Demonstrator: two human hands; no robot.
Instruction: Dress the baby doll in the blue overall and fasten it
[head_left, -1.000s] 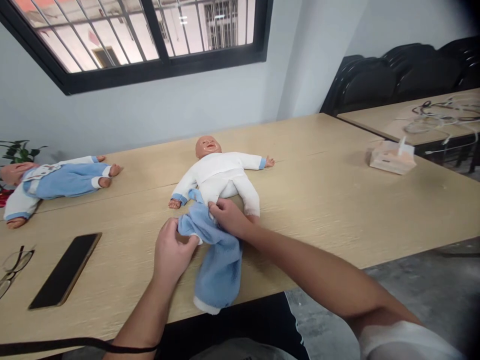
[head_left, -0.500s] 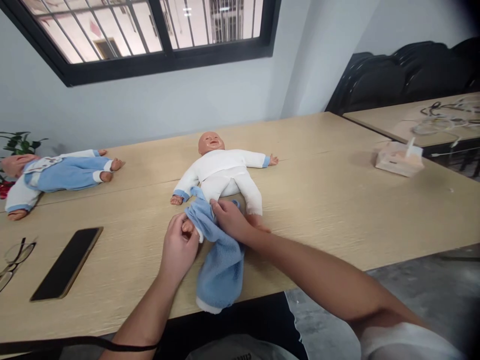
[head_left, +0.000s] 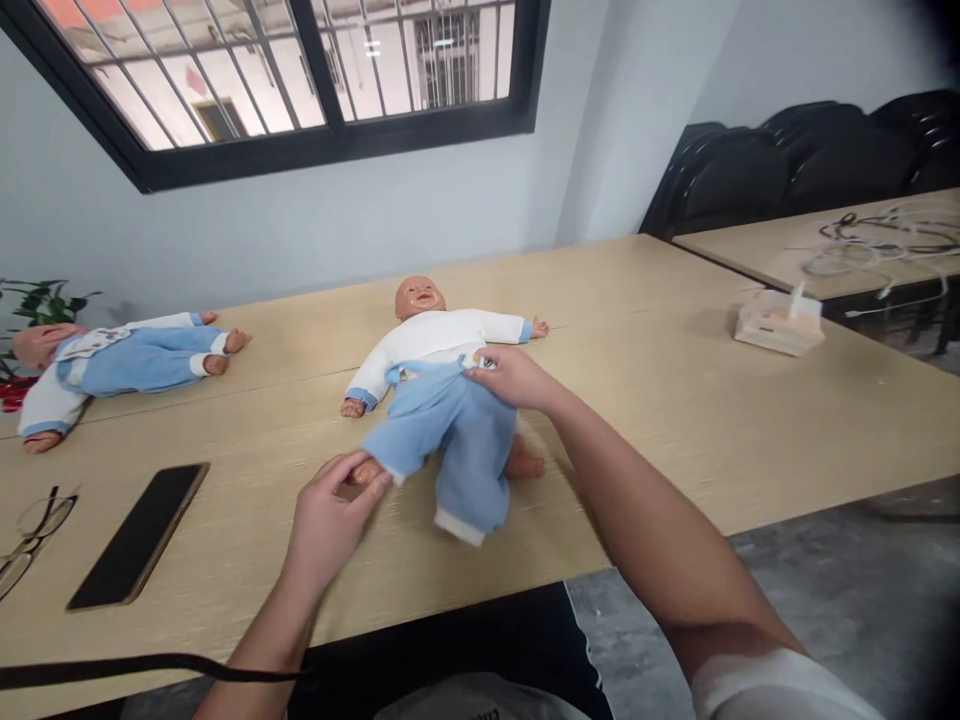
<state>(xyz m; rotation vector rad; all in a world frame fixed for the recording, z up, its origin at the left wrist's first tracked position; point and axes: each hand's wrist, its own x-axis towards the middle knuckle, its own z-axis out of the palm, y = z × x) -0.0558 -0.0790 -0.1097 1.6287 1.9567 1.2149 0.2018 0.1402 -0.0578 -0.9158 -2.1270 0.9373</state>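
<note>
Far left of the doll, a pair of glasses (head_left: 22, 540) and a dark phone (head_left: 139, 535) lie flat on the table (head_left: 675, 400). Beyond them is a second doll (head_left: 120, 365), fully clothed in blue, lying on its back.

Just left of the doll and nearer the wearer, the left hand (head_left: 326, 515) rests low on the table. Its fingers are closed in a narrow pinch on the doll's foot where it emerges from a trouser cuff.

The doll (head_left: 435, 335) lies on its back at mid-table, head away from the wearer, arms spread, in a white top. The blue trousers (head_left: 457, 430) cover its lower body. One leg appears sleeved, with the foot through the cuff. The other trouser leg looks flat and empty, its white cuff towards the table edge, and a bare foot shows beside it, outside the cloth. The garment therefore appears to be about half on.

At the doll's waist, the right hand (head_left: 510, 378) grips the waistband, fingers closed on the cloth.

Well right of the doll stands a tissue box (head_left: 776, 322).
</note>
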